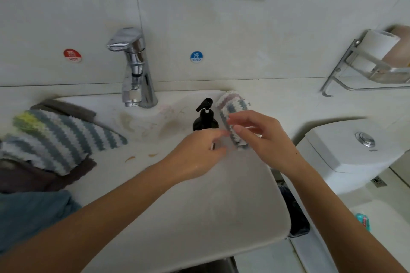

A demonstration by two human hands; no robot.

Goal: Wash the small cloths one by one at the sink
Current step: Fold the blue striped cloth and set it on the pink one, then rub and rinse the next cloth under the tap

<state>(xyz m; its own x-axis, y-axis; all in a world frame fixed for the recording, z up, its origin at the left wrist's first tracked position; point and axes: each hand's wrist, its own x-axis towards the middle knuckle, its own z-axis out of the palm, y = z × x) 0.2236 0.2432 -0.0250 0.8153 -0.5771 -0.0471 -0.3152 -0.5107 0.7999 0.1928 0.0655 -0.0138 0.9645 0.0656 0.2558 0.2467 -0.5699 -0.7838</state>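
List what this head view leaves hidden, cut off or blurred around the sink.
- Basin of the sink: both forearms cover it; drain and water unseen.
- Left hand: fingertips motion-blurred, grip unclear.
- Soap bottle: base behind the left hand.
- Striped cloth: lower end behind the right hand.
- Cloth pile: cut off at the left edge.

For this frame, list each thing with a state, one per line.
Tap: no water visible.
Pump bottle: upright on the sink rim.
Rolled striped cloth: lying beside the bottle.
Striped cloths: piled at left.
Left hand: relaxed, holding nothing.
Right hand: over the rolled cloth, grip unclear.
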